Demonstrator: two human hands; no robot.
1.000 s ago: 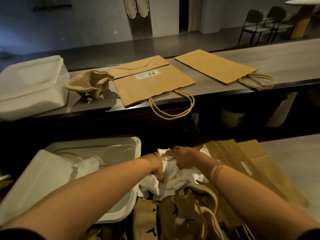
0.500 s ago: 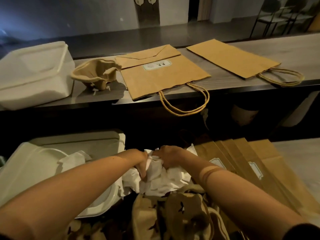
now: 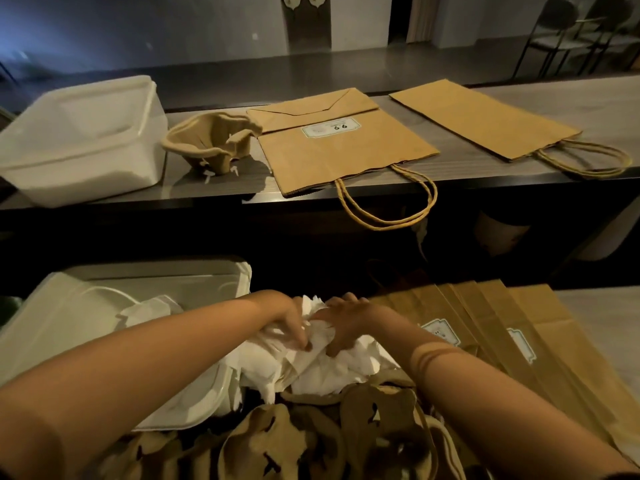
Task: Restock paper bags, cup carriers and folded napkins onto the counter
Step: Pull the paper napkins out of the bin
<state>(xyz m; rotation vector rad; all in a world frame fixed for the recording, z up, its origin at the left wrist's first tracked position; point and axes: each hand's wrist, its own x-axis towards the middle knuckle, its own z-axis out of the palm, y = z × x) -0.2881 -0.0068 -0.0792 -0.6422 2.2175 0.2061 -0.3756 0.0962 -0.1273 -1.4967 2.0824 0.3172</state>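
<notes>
My left hand (image 3: 289, 320) and my right hand (image 3: 346, 322) meet low in the middle, both pinching a heap of crumpled white napkins (image 3: 322, 372). Brown pulp cup carriers (image 3: 363, 420) lie just below the napkins. To the right of the hands lies a fanned stack of flat brown paper bags (image 3: 512, 344). On the counter (image 3: 221, 188) above lie a labelled paper bag (image 3: 339, 143) with its handles hanging over the edge, a second paper bag (image 3: 481, 117) at the right, and one cup carrier (image 3: 211, 140).
A white lidded plastic box (image 3: 83, 140) sits at the counter's left end. A white open tub (image 3: 104, 317) with a napkin inside stands left of my hands. Chairs (image 3: 581, 32) stand at the far right beyond the counter.
My fingers have worked further into the napkin heap, gathering it between both hands. The view has shifted slightly, with the counter items appearing lower and more to the right.
</notes>
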